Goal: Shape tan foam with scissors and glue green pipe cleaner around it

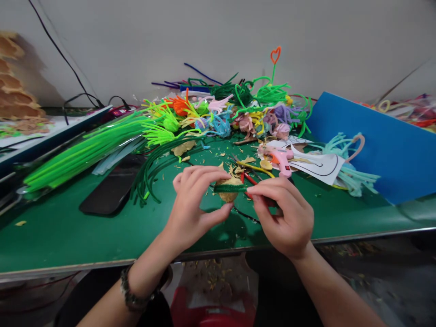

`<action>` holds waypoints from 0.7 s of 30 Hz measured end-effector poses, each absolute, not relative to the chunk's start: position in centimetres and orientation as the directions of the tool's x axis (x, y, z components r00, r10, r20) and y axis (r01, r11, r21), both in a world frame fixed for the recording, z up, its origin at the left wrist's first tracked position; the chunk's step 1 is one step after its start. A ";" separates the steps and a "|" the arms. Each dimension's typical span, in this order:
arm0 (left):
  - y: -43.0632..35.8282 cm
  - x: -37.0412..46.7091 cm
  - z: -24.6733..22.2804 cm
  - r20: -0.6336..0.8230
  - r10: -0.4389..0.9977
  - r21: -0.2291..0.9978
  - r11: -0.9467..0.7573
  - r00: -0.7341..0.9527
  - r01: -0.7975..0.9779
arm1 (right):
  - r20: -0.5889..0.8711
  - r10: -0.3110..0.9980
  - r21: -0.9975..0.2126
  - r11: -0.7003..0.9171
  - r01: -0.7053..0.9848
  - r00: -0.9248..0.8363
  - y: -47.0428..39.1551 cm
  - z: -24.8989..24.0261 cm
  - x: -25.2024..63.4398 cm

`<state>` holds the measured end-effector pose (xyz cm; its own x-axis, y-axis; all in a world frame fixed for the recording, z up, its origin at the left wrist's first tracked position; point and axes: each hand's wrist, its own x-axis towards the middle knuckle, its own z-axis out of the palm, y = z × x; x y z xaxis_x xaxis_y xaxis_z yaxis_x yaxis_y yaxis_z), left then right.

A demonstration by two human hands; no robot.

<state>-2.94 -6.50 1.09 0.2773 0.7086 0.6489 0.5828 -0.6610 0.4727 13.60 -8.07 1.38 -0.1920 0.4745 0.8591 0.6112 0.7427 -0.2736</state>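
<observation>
Between the thumb and fingers of my left hand [199, 200] is a small tan, rough-surfaced piece [229, 196], roundish below; its exact kind I cannot make out. A dark green pipe cleaner [230, 187] lies across this piece. At its right end, my right hand [284, 211] pinches the pipe cleaner between thumb and forefinger. Both hands are raised above the front part of the green table. Just behind them lie a red-handled tool [250, 179], partly hidden by my right hand, and a pink glue gun [282, 161].
Bundled green pipe cleaners [85, 145] and a black phone [111, 188] lie left on the green table [102, 245]. Colourful pipe-cleaner pieces [218, 116] pile up at the back. A blue board [368, 145] leans at right beside white paper cutouts [316, 163]. Tan scraps litter the middle.
</observation>
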 end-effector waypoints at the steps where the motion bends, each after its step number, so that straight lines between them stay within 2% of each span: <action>1: -6.5 -2.9 1.1 0.650 0.708 0.471 -0.660 0.276 0.585 | 0.850 0.501 -0.313 0.730 0.607 -0.164 -8.1 1.3 13.6; 4: -6.7 -2.9 1.0 0.652 0.704 0.466 -0.665 0.282 0.583 | 0.815 0.572 -0.413 0.689 0.595 -0.096 -8.1 1.2 13.5; 11: -6.7 -2.9 0.9 0.675 0.676 0.450 -0.695 0.296 0.561 | 0.819 0.561 -0.372 0.680 0.632 -0.121 -8.2 1.9 13.3; 17: -6.6 -3.0 0.8 0.686 0.658 0.438 -0.715 0.312 0.544 | 0.786 0.610 -0.431 0.661 0.614 -0.104 -8.2 1.9 13.2; 21: -6.4 -2.9 0.7 0.686 0.664 0.454 -0.710 0.296 0.538 | 0.728 0.681 -0.530 0.631 0.567 -0.078 -8.1 1.7 13.2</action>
